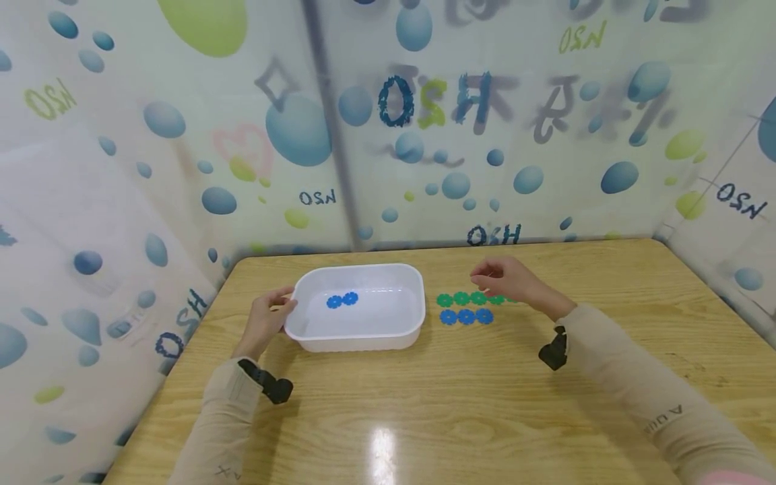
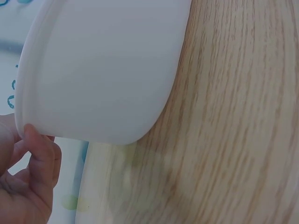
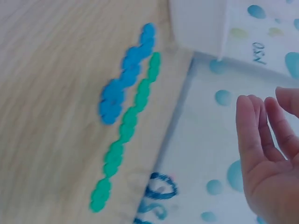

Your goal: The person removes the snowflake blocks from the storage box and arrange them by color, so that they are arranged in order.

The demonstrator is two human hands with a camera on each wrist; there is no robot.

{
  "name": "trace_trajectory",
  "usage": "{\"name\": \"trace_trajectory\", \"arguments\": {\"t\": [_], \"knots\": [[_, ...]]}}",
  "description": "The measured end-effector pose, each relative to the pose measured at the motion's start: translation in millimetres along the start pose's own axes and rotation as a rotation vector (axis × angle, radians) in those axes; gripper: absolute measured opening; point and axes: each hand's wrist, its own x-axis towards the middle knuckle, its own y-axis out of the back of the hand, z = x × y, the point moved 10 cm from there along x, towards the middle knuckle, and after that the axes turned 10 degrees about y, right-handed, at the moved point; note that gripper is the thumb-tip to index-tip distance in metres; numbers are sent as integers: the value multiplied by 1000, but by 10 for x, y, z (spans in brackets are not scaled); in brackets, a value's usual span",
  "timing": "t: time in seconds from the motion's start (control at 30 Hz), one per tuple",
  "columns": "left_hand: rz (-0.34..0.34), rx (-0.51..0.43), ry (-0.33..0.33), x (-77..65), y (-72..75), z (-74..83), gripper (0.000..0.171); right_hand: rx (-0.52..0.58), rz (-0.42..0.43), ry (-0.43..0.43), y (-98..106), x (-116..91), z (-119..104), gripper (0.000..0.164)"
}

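A white plastic basin (image 1: pixel 364 341) stands on the table's left half, with two blue flower-shaped discs (image 1: pixel 342 300) lying inside. At its left end my left hand (image 1: pixel 267 319) pinches the rim, and the left wrist view shows its fingers (image 2: pixel 41 161) against the underside of that rim. To the basin's right lie a row of several green flower-shaped discs (image 1: pixel 462 298) and a shorter row of three blue ones (image 1: pixel 466 316). Raised over the right part of the green row is my right hand (image 1: pixel 509 277). Its fingers (image 3: pixel 250 130) are lightly bent, with nothing between them and the thumb.
The wooden table (image 1: pixel 388 404) ends at the back against a patterned curtain (image 1: pixel 424 168), which also hangs on both sides. A dark wrist camera (image 1: pixel 275 387) is strapped to the left wrist, another (image 1: pixel 554 350) to the right.
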Motion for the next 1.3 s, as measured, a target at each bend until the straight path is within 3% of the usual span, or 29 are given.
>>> {"name": "trace_trajectory", "arguments": {"t": [0.27, 0.77, 1.0, 1.3], "knots": [[7, 7, -4, -1, 7, 0, 40, -8, -19, 150, -136, 216, -506, 21], [6, 1, 8, 12, 21, -32, 41, -6, -177, 250, -762, 828, -1082, 20], [5, -9, 1, 29, 13, -40, 40, -32, -169, 305, -975, 1085, -1213, 17], [-2, -34, -8, 28, 10, -33, 40, -73, -166, 283, -1231, 1387, -1171, 16]]}}
